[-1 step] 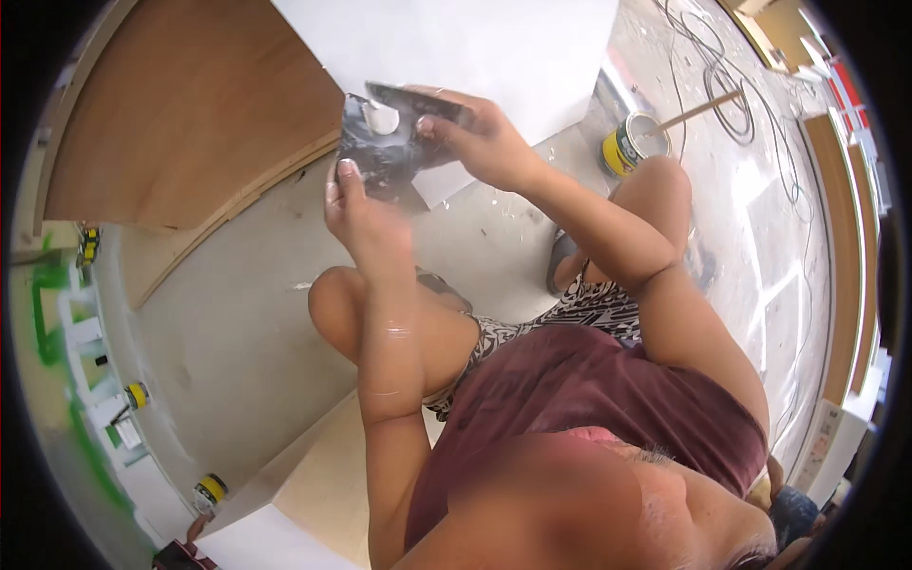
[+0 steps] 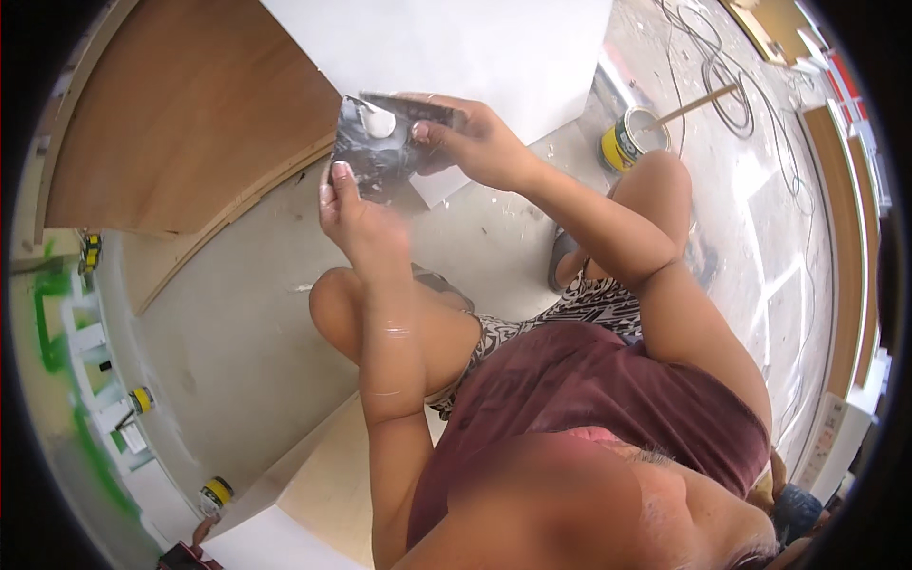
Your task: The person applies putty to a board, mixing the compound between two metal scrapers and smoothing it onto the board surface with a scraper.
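My left hand (image 2: 359,223) grips a dark, smeared flat putty scraper (image 2: 353,161) by its lower edge, thumb on the face. A lump of white putty (image 2: 378,121) sits near that scraper's top. From the right, my right hand (image 2: 486,150) pinches a second dark flat blade (image 2: 404,103), thumb in front and fingers behind. This blade slants over the upper right of the first one; whether they touch is hard to tell. Both hands are held up before the lower part of a white panel (image 2: 456,57).
A yellow-and-black can (image 2: 619,152) with a wooden stick (image 2: 700,103) stands beyond my right knee. Loose cable (image 2: 727,104) coils on the floor behind it. At left stands a brown wooden panel (image 2: 190,123). A pale board (image 2: 323,475) lies lower left, near another can (image 2: 217,492).
Both hands and the two blades have shifted very slightly left in the picture. The grips and the putty lump look the same.
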Demonstrator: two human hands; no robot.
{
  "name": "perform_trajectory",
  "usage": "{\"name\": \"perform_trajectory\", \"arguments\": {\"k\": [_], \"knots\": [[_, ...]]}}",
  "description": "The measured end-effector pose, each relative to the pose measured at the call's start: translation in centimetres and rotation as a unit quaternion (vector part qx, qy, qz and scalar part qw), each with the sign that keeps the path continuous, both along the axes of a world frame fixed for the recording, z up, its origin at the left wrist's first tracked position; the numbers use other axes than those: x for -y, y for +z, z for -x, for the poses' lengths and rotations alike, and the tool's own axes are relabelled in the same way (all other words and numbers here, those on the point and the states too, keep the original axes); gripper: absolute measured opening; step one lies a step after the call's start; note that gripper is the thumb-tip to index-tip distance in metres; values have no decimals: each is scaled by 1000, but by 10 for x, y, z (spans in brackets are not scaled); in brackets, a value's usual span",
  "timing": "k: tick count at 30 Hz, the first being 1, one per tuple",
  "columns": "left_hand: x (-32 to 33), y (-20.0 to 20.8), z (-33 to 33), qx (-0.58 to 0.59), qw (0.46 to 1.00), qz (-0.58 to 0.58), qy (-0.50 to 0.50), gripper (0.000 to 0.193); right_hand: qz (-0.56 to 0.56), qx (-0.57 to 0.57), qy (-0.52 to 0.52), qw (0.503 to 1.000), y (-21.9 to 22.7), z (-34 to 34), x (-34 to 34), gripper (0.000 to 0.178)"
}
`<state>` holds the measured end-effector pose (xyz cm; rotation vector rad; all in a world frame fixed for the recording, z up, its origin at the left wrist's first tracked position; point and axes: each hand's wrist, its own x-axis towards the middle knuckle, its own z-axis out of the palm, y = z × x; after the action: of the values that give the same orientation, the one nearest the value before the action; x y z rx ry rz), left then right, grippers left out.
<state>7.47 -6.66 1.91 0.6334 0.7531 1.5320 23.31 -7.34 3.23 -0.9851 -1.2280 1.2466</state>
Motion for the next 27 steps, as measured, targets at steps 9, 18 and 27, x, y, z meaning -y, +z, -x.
{"name": "perform_trajectory", "arguments": {"k": [9,18,27], "knots": [[-16,-21,15,-21,998,-1,65,37,-14,23,-149,988,-11,-43,-5,43],[-9,-27,-4,-31,998,-58,15,36,13,-41,-126,991,11,-28,7,35],[1,-14,-14,-117,987,-105,21,32,60,6,-117,991,13,-16,5,31]]}}
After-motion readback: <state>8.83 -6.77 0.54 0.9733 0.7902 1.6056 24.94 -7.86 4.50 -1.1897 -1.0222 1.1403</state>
